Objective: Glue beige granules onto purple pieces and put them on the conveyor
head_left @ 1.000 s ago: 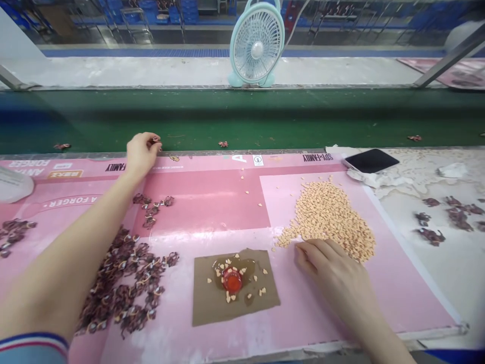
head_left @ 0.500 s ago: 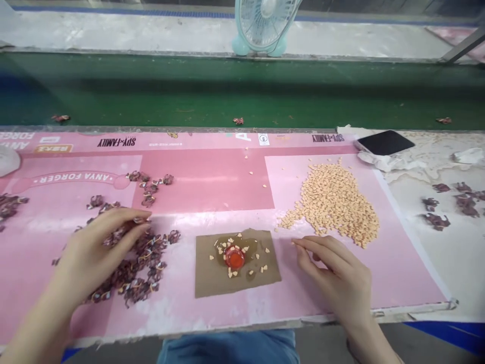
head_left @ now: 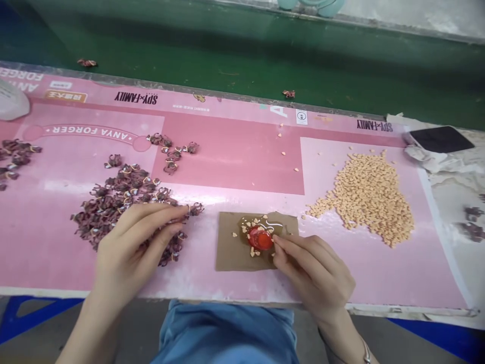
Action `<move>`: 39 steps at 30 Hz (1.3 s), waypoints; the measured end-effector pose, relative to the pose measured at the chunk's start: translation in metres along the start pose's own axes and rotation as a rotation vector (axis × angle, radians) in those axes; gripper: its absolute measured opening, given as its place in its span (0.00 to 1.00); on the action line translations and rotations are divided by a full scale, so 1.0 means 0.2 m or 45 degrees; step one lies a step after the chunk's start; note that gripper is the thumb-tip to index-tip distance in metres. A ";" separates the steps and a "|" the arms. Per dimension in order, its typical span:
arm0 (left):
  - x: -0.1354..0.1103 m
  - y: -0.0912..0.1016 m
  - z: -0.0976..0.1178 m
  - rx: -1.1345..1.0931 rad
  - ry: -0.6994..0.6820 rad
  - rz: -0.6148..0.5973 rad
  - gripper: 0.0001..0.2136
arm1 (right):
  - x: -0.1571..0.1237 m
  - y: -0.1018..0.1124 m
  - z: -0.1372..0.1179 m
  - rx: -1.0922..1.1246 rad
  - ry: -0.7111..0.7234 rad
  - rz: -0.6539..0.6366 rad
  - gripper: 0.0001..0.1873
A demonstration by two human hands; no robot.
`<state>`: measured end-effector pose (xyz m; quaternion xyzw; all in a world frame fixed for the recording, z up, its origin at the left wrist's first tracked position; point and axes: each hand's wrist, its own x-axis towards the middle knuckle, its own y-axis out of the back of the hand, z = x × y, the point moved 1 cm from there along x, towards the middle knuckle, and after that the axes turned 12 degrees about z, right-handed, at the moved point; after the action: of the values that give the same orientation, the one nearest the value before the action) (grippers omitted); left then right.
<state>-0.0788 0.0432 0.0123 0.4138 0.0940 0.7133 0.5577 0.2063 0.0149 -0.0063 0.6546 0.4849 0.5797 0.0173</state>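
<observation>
My left hand lies on the near edge of a heap of dark purple flower-shaped pieces, its fingers drawn together in a pinch on one piece by the fingertips. My right hand rests on a brown cardboard patch, fingertips pinched together beside a red cap that sits in a shiny glue puddle with small peach bits stuck around it. What the right fingertips hold is too small to name. A heap of peach-coloured beads lies to the right.
The pink printed mat covers the bench. Behind it runs a green conveyor belt with stray purple pieces. A black phone lies at the far right on white paper. More purple pieces sit at the left edge.
The view has tilted down. My left hand has drawn back from the mat's far edge onto the purple heap. My right hand has moved left from the bead heap to the red cap.
</observation>
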 end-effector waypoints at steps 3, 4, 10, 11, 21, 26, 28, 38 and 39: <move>-0.04 -0.01 0.05 -0.166 0.071 0.030 0.19 | 0.00 0.00 -0.01 0.001 -0.002 0.002 0.09; -0.05 -0.01 0.07 -0.214 0.114 0.037 0.18 | 0.00 0.00 -0.01 0.003 -0.003 -0.003 0.09; -0.13 -0.09 0.15 -0.538 0.419 0.059 0.16 | 0.00 0.00 -0.01 0.012 0.010 -0.031 0.09; -0.13 -0.11 0.16 -0.616 0.483 0.063 0.16 | -0.01 0.00 0.00 0.008 0.016 -0.028 0.09; -0.20 -0.24 0.30 -1.333 1.244 -0.133 0.07 | 0.05 0.07 -0.11 0.205 -0.116 0.041 0.11; -0.22 -0.29 0.30 -1.488 1.259 -0.271 0.07 | 0.08 0.09 -0.17 0.306 -0.140 0.069 0.10; -0.22 -0.30 0.31 -1.463 1.240 -0.265 0.13 | 0.09 0.08 -0.18 0.313 -0.156 0.095 0.09; -0.19 -0.29 0.37 -1.398 1.129 -0.560 0.27 | 0.11 0.06 -0.22 0.450 -0.233 0.067 0.07; -0.18 -0.29 0.37 -1.400 1.126 -0.571 0.27 | 0.11 0.05 -0.22 0.452 -0.236 0.063 0.07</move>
<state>0.0151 0.0076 0.0071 -0.2803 0.0213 0.6265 0.7269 0.1762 0.0000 0.0303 0.7097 0.5595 0.4227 -0.0680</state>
